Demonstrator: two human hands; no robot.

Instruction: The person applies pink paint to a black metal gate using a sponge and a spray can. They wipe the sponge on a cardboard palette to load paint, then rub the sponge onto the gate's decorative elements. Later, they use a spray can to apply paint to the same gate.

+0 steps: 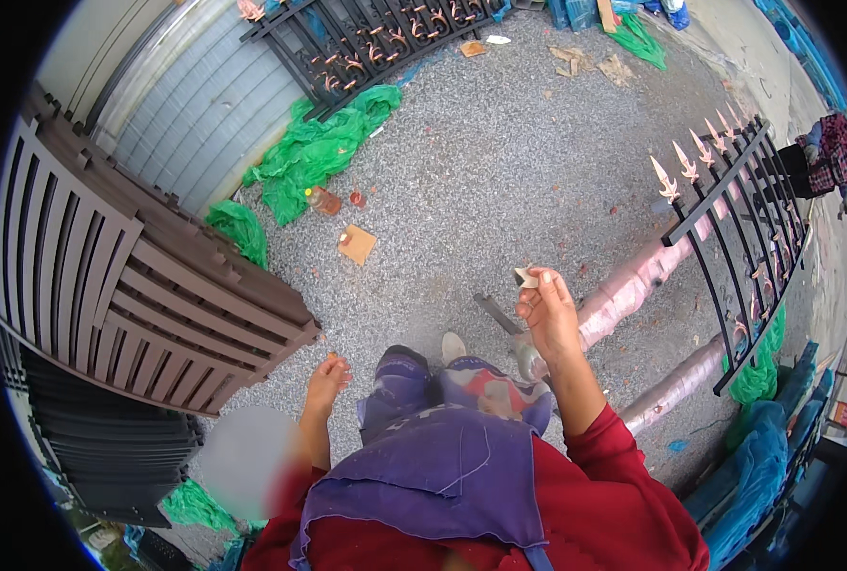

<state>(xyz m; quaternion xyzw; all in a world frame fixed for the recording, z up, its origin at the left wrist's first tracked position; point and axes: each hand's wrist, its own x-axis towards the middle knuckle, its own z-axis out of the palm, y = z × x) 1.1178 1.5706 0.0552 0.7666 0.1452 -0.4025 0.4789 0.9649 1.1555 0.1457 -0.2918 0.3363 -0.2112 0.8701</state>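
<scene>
My right hand is raised in front of me, its thumb and fingers closed on a small folded piece of sheet, pale tan on one face and dark on the other. To the left and lower, my left hand hangs with loosely bent fingers, and I see nothing held in it. A black metal fence panel with copper-pink spear tips leans to my right, apart from my right hand. Under it run two long supports wrapped in pink film, one reaching close to my right forearm.
Brown slatted panels are stacked at my left, with black panels nearer. Far left lie another black fence section and green plastic sheeting. A bottle and cardboard piece lie on gravel. A person in plaid is far right.
</scene>
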